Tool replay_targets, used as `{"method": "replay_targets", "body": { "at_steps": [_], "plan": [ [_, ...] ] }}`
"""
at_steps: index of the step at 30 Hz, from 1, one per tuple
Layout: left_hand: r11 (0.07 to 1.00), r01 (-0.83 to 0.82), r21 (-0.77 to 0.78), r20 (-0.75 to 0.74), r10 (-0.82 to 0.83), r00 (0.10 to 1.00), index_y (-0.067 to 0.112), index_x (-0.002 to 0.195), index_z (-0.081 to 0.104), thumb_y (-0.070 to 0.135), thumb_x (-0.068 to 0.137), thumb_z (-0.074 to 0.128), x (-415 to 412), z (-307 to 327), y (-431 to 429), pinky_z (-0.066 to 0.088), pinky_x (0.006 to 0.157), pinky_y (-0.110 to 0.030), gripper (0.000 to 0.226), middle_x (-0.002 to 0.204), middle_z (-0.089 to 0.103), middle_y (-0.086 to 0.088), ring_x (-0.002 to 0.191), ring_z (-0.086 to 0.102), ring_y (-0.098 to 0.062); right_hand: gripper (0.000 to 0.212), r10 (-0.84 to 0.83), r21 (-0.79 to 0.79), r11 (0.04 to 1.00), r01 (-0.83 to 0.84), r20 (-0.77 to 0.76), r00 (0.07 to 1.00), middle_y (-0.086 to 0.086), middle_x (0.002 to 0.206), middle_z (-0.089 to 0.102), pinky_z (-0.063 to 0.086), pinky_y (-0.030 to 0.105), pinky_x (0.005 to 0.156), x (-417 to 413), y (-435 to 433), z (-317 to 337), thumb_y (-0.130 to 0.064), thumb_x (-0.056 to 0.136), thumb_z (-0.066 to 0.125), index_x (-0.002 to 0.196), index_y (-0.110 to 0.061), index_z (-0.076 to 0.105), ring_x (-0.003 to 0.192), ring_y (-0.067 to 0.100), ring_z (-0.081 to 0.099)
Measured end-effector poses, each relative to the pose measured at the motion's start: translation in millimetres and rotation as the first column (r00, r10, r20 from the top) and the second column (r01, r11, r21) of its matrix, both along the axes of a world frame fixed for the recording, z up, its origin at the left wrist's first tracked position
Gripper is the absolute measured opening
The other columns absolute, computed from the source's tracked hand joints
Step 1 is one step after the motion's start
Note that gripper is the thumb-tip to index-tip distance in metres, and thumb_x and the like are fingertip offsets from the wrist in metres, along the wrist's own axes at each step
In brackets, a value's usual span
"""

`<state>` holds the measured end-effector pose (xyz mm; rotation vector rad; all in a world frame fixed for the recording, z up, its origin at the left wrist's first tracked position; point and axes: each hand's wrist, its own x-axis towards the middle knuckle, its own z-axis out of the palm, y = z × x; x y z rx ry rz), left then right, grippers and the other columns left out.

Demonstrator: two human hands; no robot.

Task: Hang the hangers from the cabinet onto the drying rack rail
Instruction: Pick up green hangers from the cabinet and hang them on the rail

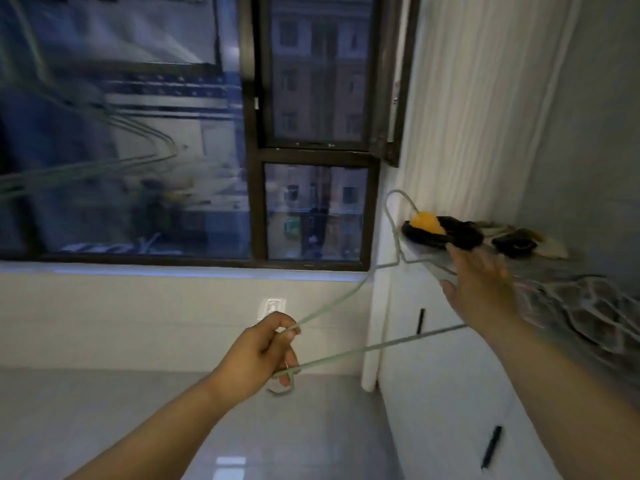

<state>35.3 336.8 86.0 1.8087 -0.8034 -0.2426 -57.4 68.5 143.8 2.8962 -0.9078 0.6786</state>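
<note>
Green wire hanger (332,299) — one, left hand (263,351) fingers clenched on it; right hand (481,282) fingers spread.

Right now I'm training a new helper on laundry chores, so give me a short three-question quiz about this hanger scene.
1. True or false: the left hand is gripping one end of the pale green wire hanger.
2. Where is the right hand? A) on the dark window frame B) at the edge of the white cabinet top, by the hanger's shoulder C) on the floor
3. Fill in: more wire hangers already hang at the upper ____ of the view.

Key: 1 true; 2 B; 3 left.
</note>
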Motion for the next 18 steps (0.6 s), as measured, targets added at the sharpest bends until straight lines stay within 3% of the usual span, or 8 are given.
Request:
{"method": "replay_targets", "body": {
  "at_steps": [1,3,5,7,11,14,18],
  "plan": [
    [0.999,-0.038,0.0,0.002,0.038,0.999,0.017,0.08,0.048,0.007,0.095,0.039,-1.2,0.9,21.4,0.044,0.045,-0.013,0.02,0.043,0.062,0.001,0.036,0.054,-0.004,0.047,0.066,0.013,0.998,-0.066,-0.019,0.998,0.012,0.144,0.041,0.019,0.037,0.113,10.9,10.6,-2.1,-0.026,0.097,0.039,0.142,-0.015,0.031,0.134,0.027,0.034],
    [0.992,-0.129,0.008,0.014,0.129,0.992,0.017,0.079,0.049,0.007,0.095,0.041,-3.5,3.0,62.5,0.044,0.045,-0.013,0.02,0.043,0.062,0.002,0.036,0.053,-0.003,0.034,0.2,0.07,0.978,-0.196,-0.056,0.978,0.013,0.124,0.059,0.039,0.033,0.092,29.5,35.8,-4.4,-0.02,0.098,0.038,0.129,-0.012,0.049,0.115,0.03,0.053],
    [0.973,-0.23,0.026,0.012,0.23,0.973,0.016,0.077,0.05,0.007,0.094,0.044,-6.2,5.7,100.6,0.043,0.044,-0.013,0.02,0.042,0.061,0.003,0.037,0.052,-0.002,0.033,0.296,0.086,0.954,-0.287,-0.122,0.947,0.012,0.119,0.062,0.038,0.029,0.074,44.1,64.7,-4.2,-0.021,0.099,0.034,0.124,-0.012,0.054,0.107,0.029,0.057],
    [0.951,-0.299,0.08,0.029,0.297,0.954,0.017,0.074,0.05,0.011,0.093,0.048,-8.7,8.3,134.5,0.044,0.047,-0.012,0.019,0.043,0.06,0.004,0.04,0.054,-0.002,0.034,0.37,0.067,0.929,-0.364,-0.137,0.919,0.009,0.121,0.062,0.041,0.029,0.078,55.3,97.1,-3.1,-0.024,0.1,0.032,0.125,-0.016,0.054,0.109,0.026,0.057],
    [0.897,-0.297,0.328,0.099,0.28,0.955,0.028,0.075,0.05,0.023,0.092,0.051,-13.2,12.2,189.2,0.051,0.066,-0.019,0.018,0.059,0.063,0.008,0.055,0.059,-0.006,0.035,0.497,0.032,0.867,-0.498,-0.124,0.859,0.002,0.125,0.06,0.042,0.023,0.087,70.9,174.0,-4.3,-0.029,0.1,0.031,0.128,-0.023,0.052,0.112,0.02,0.056],
    [0.869,-0.321,0.377,0.104,0.305,0.947,0.033,0.076,0.048,0.024,0.094,0.048,-16.6,12.3,221.4,0.047,0.059,-0.015,0.02,0.061,0.06,0.008,0.046,0.055,-0.003,0.034,0.587,0.005,0.805,-0.593,-0.146,0.796,0.003,0.123,0.061,0.042,0.026,0.089,80.0,235.7,-11.0,-0.03,0.1,0.032,0.125,-0.024,0.054,0.111,0.021,0.056],
    [0.864,-0.359,0.352,0.003,0.382,0.924,0.027,0.075,0.051,0.019,0.096,0.044,-22.7,14.3,283.0,0.042,0.042,-0.013,0.024,0.059,0.053,0.003,0.035,0.052,0.0,0.032,0.66,0.015,0.746,-0.666,-0.15,0.736,0.005,0.121,0.062,0.043,0.027,0.085,87.6,316.7,-19.3,-0.029,0.099,0.034,0.121,-0.02,0.055,0.11,0.024,0.056]
  ]
}}
